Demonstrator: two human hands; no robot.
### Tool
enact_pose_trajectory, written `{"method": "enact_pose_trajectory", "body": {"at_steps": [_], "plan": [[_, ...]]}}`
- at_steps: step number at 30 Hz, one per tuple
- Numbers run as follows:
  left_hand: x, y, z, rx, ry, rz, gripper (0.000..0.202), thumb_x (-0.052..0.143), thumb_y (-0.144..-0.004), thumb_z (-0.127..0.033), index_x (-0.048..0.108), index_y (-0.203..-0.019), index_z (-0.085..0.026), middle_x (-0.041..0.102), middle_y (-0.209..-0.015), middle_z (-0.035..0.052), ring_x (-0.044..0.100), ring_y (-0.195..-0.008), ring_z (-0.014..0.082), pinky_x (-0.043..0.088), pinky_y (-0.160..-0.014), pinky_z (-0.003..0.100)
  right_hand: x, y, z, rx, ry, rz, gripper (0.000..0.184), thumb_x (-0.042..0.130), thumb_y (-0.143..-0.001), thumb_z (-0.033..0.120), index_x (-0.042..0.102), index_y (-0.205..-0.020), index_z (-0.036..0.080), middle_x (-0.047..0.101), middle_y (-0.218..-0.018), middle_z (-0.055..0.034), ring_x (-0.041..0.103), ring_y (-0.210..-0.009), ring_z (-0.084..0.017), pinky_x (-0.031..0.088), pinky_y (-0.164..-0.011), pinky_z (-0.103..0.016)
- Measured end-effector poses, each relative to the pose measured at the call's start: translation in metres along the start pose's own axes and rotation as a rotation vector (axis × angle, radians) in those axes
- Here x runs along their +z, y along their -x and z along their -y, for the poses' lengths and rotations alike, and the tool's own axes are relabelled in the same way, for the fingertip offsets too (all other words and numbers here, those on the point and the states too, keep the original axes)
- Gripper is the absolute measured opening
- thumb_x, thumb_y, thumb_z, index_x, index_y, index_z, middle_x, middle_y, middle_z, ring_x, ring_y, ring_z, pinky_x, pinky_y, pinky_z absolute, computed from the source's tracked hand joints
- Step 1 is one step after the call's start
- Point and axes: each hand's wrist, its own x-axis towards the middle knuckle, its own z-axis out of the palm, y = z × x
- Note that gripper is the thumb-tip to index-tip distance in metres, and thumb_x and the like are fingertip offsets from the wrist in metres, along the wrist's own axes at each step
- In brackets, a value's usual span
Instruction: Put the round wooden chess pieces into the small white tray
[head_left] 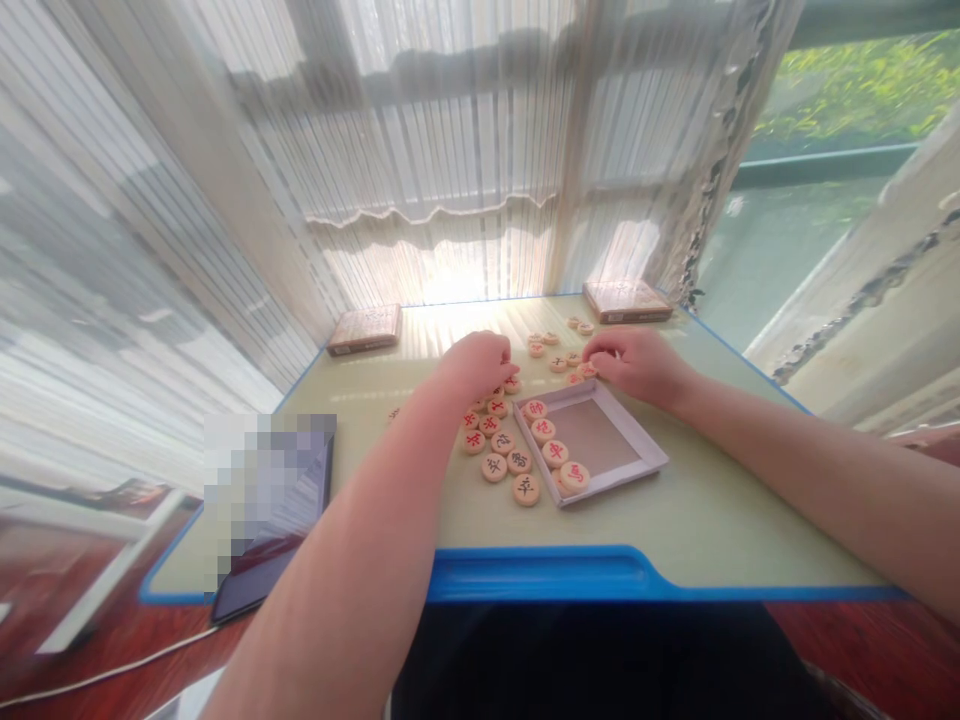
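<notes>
Round wooden Chinese chess pieces (pixel 502 440) with red or black characters lie loose on the table, left of a shallow white cardboard box (pixel 626 470). Along the box's left side rest several red-marked pieces (pixel 555 453). My left hand (pixel 480 362) is over the far end of the loose cluster, its fingers closed on a piece there, mostly hidden. Beyond the box's far edge, my right hand (pixel 634 362) has thumb and fingertips closed on a red-marked piece (pixel 587 370). More pieces (pixel 536 349) are scattered farther back, between the hands.
The pale tabletop (pixel 712 520) has a blue rim with a blue tray groove (pixel 540 575) at the front. Flat boxes stand at the back left (pixel 366 328) and back right (pixel 626 301). A dark tablet (pixel 300 530) lies at the left edge. Sheer curtains (pixel 450 140) hang behind.
</notes>
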Motion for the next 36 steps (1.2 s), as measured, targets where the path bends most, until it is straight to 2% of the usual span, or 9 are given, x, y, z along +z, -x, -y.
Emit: {"method": "enact_pose_trajectory", "body": {"at_steps": [5,10,12,15,22,26,30,32,36], "plan": [[0.001,0.001,0.003,-0.025,0.124,-0.061,0.013,0.057,-0.077,-0.028,0.065,-0.083,-0.020,0.066,-0.085,0.0036,0.059,-0.075,0.0183,0.046,-0.070,0.029,-0.005,-0.006,-0.011,0.155,0.060,0.038,0.022,0.048,-0.069,0.023,0.069,-0.072,0.018,0.067,-0.070,-0.0024,0.056,-0.065,-0.017,0.038,-0.060,-0.027],[0.003,-0.001,0.006,-0.024,0.306,-0.201,0.012,0.054,-0.078,-0.024,0.065,-0.077,-0.020,0.067,-0.075,0.0012,0.060,-0.072,0.0169,0.047,-0.069,0.028,-0.011,-0.011,-0.024,0.373,-0.049,-0.202,0.030,0.041,-0.074,0.024,0.070,-0.077,0.017,0.068,-0.074,-0.0039,0.059,-0.073,-0.019,0.040,-0.066,-0.028],[0.003,-0.001,0.007,-0.043,0.367,-0.233,0.014,0.052,-0.078,-0.022,0.065,-0.077,-0.019,0.066,-0.072,0.0009,0.061,-0.068,0.0160,0.047,-0.067,0.028,-0.013,-0.012,-0.029,0.398,-0.039,-0.224,0.031,0.041,-0.075,0.023,0.070,-0.080,0.017,0.069,-0.080,-0.0049,0.059,-0.079,-0.020,0.041,-0.070,-0.029],[0.003,-0.002,0.008,-0.074,0.376,-0.259,0.017,0.049,-0.078,-0.018,0.066,-0.080,-0.018,0.067,-0.072,0.0016,0.062,-0.069,0.0166,0.048,-0.071,0.029,-0.014,-0.012,-0.034,0.363,0.023,-0.175,0.031,0.042,-0.076,0.023,0.071,-0.085,0.018,0.070,-0.090,-0.0058,0.059,-0.087,-0.021,0.042,-0.075,-0.030],[0.007,-0.004,0.009,-0.052,0.307,-0.279,0.034,0.044,-0.076,-0.008,0.068,-0.097,-0.019,0.070,-0.096,0.0019,0.062,-0.089,0.0178,0.047,-0.087,0.029,-0.008,-0.013,-0.046,0.316,0.179,-0.107,0.031,0.043,-0.078,0.021,0.070,-0.093,0.018,0.068,-0.099,-0.0083,0.059,-0.093,-0.023,0.043,-0.080,-0.033],[0.006,-0.003,0.006,-0.023,0.285,-0.261,0.030,0.045,-0.079,-0.013,0.069,-0.095,-0.020,0.070,-0.097,0.0017,0.062,-0.092,0.0193,0.047,-0.088,0.031,-0.001,-0.014,-0.059,0.339,0.282,-0.041,0.031,0.048,-0.076,0.024,0.069,-0.098,0.016,0.067,-0.102,-0.0124,0.058,-0.094,-0.025,0.043,-0.084,-0.035],[0.006,-0.002,0.006,-0.004,0.264,-0.245,0.028,0.044,-0.081,-0.016,0.069,-0.095,-0.020,0.070,-0.098,0.0029,0.062,-0.093,0.0204,0.047,-0.089,0.032,0.004,-0.014,-0.064,0.275,0.379,0.068,0.035,0.048,-0.077,0.031,0.068,-0.102,0.016,0.066,-0.103,-0.0144,0.058,-0.096,-0.027,0.042,-0.086,-0.039],[0.006,-0.002,0.007,-0.002,0.243,-0.243,0.029,0.043,-0.082,-0.017,0.069,-0.096,-0.019,0.069,-0.099,0.0035,0.061,-0.093,0.0207,0.047,-0.088,0.032,0.003,-0.014,-0.064,0.283,0.352,0.070,0.035,0.051,-0.075,0.029,0.068,-0.103,0.017,0.066,-0.102,-0.0126,0.059,-0.094,-0.026,0.043,-0.084,-0.036],[0.005,-0.001,0.007,0.010,0.161,-0.230,0.032,0.040,-0.083,-0.016,0.068,-0.096,-0.020,0.068,-0.099,0.0046,0.061,-0.094,0.0210,0.047,-0.087,0.033,-0.009,-0.016,-0.066,0.443,0.130,0.075,0.048,0.059,-0.066,0.024,0.062,-0.113,0.018,0.068,-0.099,-0.0071,0.062,-0.082,-0.021,0.046,-0.072,-0.029]]}}
